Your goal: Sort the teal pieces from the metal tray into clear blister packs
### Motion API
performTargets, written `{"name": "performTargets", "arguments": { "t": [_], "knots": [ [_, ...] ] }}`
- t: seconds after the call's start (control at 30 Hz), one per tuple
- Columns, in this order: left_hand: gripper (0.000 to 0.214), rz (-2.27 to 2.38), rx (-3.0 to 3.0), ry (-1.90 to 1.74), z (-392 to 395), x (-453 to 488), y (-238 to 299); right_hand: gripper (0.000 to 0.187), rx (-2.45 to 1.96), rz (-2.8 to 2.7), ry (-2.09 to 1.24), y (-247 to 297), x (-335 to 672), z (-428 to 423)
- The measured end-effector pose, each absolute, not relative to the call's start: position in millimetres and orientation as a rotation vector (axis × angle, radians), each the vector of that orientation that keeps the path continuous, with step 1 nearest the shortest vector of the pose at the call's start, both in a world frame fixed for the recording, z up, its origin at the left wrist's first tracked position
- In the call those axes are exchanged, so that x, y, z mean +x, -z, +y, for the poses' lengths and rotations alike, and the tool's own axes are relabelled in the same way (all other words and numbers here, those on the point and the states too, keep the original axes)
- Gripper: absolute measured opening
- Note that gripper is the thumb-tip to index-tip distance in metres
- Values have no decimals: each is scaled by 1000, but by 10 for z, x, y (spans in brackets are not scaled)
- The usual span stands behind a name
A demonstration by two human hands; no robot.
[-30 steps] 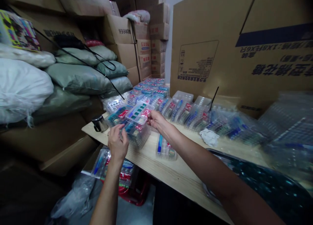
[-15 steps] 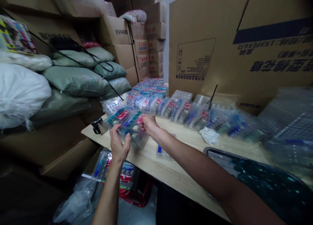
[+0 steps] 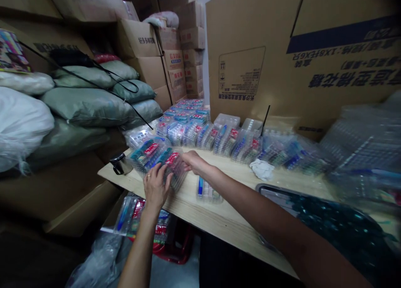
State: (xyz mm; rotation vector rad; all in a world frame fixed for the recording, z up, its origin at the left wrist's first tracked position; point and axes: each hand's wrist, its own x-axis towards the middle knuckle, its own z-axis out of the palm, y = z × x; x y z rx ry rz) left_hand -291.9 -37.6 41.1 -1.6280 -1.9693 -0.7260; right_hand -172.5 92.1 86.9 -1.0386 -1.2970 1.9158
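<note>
A stack of clear plastic blister packs (image 3: 171,164) with blue and red contents stands on the wooden table (image 3: 219,219) near its left end. My left hand (image 3: 156,187) lies flat against the near side of the stack, fingers spread, a ring on one finger. My right hand (image 3: 192,161) rests on the stack's right side with its fingers against the top pack. A second stack (image 3: 145,153) stands just left of it. A single blister pack (image 3: 208,190) lies on the table under my right forearm.
Rows of filled blister packs (image 3: 200,131) run along the table to the back. A white cloth (image 3: 262,169), a small metal cup (image 3: 120,164), a dark tray (image 3: 328,225), large cardboard boxes (image 3: 300,58) and stuffed sacks (image 3: 87,106) surround the table. More packs (image 3: 134,215) lie below.
The top pack, held up above the stack a second ago, has come down onto it. Both hands lowered with it and now press on the stack.
</note>
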Motion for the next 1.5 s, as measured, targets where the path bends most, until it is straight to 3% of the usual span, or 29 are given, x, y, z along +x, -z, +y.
{"name": "performTargets", "arguments": {
  "t": [0.27, 0.37, 0.47, 0.57, 0.77, 0.93, 1.07, 1.3, 1.43, 1.5],
  "knots": [
    [52, -1913, -1568, 966, -367, -2563, -490, 18, -1251, -1517, -1425, -706, 158, 784],
    [37, -1874, -1821, 1046, -333, -2179, -372, 24, -1429, -1865, -884, -555, 1017, 545],
    [35, -1993, -2061, 839, -229, -1758, -138, 32, -1707, -2010, -493, -336, 1686, 262],
    [54, -2166, -2073, 559, -80, -1469, 67, 33, -2043, -2098, -189, -120, 2053, -4],
    [67, -2176, -2129, 392, 300, -1322, 78, 30, -2087, -2171, -244, 52, 2118, -277],
    [97, -2426, -1995, 256, 663, -1318, -6, 36, -1878, -2080, -368, 8, 2204, -262],
    [94, -2511, -1933, 213, 765, -1367, -14, 35, -1811, -1972, -388, -74, 2373, -295],
    [90, -2456, -1961, 407, 782, -1530, 74, 39, -2196, -1395, -73, -52, 2693, -64],
    [92, -2488, -1986, 530, 759, -1591, 38, 35, -2337, -1516, -196, -44, 2783, 157],
    [92, -2473, -2015, 687, 726, -1636, 4, 35, -2361, -1559, -101, -56, 2760, 195]
  ]
}}
